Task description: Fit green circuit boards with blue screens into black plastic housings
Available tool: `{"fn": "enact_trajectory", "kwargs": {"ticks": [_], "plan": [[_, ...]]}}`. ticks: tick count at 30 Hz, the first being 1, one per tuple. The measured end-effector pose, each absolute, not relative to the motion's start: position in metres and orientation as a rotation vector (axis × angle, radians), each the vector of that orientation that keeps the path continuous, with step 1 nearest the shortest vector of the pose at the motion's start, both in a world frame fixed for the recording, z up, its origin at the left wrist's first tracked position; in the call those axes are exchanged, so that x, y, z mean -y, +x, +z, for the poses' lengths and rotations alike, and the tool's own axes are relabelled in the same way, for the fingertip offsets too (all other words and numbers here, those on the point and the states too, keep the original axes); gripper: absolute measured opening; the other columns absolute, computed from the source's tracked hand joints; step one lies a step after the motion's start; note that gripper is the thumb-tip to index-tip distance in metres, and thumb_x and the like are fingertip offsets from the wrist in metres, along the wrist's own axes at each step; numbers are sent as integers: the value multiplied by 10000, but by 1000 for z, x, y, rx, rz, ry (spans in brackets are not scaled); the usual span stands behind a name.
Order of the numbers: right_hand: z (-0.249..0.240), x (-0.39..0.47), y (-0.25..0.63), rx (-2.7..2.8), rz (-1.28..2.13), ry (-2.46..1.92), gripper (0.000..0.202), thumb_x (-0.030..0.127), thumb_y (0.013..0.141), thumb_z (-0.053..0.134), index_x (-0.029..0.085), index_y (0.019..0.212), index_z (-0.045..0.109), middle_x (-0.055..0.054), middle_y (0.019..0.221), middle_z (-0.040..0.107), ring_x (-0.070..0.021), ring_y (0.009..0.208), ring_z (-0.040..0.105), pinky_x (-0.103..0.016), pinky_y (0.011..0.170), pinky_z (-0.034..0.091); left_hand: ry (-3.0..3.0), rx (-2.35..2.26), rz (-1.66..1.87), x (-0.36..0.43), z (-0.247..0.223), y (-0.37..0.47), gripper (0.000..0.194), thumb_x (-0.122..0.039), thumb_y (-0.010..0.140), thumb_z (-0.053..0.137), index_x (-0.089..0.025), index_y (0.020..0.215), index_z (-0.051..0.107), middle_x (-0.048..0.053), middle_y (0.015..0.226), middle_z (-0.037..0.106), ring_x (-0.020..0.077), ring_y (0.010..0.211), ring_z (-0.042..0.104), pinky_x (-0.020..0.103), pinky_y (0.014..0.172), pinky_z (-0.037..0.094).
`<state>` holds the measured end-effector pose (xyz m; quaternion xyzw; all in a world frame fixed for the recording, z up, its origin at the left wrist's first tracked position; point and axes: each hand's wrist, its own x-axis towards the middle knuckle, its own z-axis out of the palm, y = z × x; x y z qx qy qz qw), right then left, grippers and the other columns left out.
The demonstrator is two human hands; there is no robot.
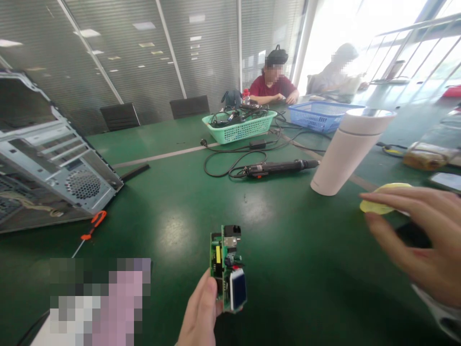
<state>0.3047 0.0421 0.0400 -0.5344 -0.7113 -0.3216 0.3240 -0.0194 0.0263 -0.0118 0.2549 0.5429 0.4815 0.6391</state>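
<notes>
My left hand (201,307) grips a circuit board assembly (226,269) by its lower left side and holds it upright above the green table. Two green boards stand close together in it, with a small dark screen in a white frame, a yellow part and dark connectors. On the right, my right hand (421,235) reaches out with thumb and fingers apart, and I see nothing held in it. Its fingertips overlap a pale yellow round thing (378,204), whose kind I cannot make out. A dark object (414,234) shows partly beneath the fingers.
An open computer case (86,163) stands left, near an orange-handled screwdriver (91,226). An electric screwdriver (277,168) with its cable lies ahead, beside a white tumbler (345,154). Behind are a green basket (241,129) of cables, a blue basket (317,117) and two seated people.
</notes>
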Motion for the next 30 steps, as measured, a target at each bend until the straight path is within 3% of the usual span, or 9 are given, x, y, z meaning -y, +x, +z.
{"fn": "enact_trajectory", "kwargs": {"ticks": [2,5,9,12,17,22,25,28,30], "plan": [[42,-40,266,2032,-676,-1243,145,228,1001,464,172,1112,538,-105,1020,595,-227,900,591,-378,818,468,659,-1239,1115,-25,-9,-16,550,-606,697,745,-179,1044,748,94,963,779,303,919,696,325,625,570],[27,-30,235,2138,-369,-1148,202,171,998,462,173,1180,551,-84,1121,583,-208,1033,570,-353,888,469,843,-1154,1143,-23,-1,-8,482,-530,654,820,-191,988,743,67,880,773,257,842,698,287,643,560],[5,-20,207,2103,-231,-1097,260,303,1053,403,191,1203,584,-64,1185,592,-210,1148,542,-351,921,497,1059,-1094,1194,-22,-2,-4,334,-408,705,812,-231,971,714,19,865,716,176,746,663,253,710,542],[0,-19,188,2043,-257,-1007,371,412,1075,329,205,1183,617,-28,1235,592,-193,1221,504,-318,1008,469,1347,-1082,1152,-24,-9,-11,270,-249,744,754,-284,1003,691,-10,902,622,163,798,623,226,708,526],[-2,-21,178,2096,-334,-897,385,371,1082,327,187,1161,655,26,1287,572,-169,1279,463,-296,1189,283,1870,-985,978,-28,-16,-23,449,-126,728,716,-345,1105,609,-6,975,577,189,883,612,279,804,518],[-6,-18,179,2110,-434,-856,396,121,1038,296,143,1084,689,-29,1160,644,-193,1139,581,-317,1052,471,1990,-898,960,-27,-22,-24,501,-143,741,713,-342,1174,557,23,1024,566,210,896,630,299,791,539],[-7,-16,177,2092,-431,-855,389,99,1015,308,144,1039,694,-32,1102,666,-185,1074,616,-313,1059,473,1901,-884,1025,-23,-29,-23,508,-159,731,721,-330,1178,548,23,1014,582,214,887,634,309,788,543],[-6,-16,177,2061,-409,-846,379,110,1022,312,155,980,687,-19,1079,672,-170,1113,598,-316,1162,354,1802,-933,1026,-20,-37,-23,694,-188,726,732,-316,1352,462,72,1163,580,279,1062,620,404,925,516],[-5,-16,180,2054,-383,-864,360,122,1027,323,166,985,677,-19,1086,669,-171,1161,569,-342,1186,309,1798,-966,1012,-19,-40,-24,857,-212,711,759,-282,1458,346,138,1327,515,362,1242,526,497,1008,466]]}}
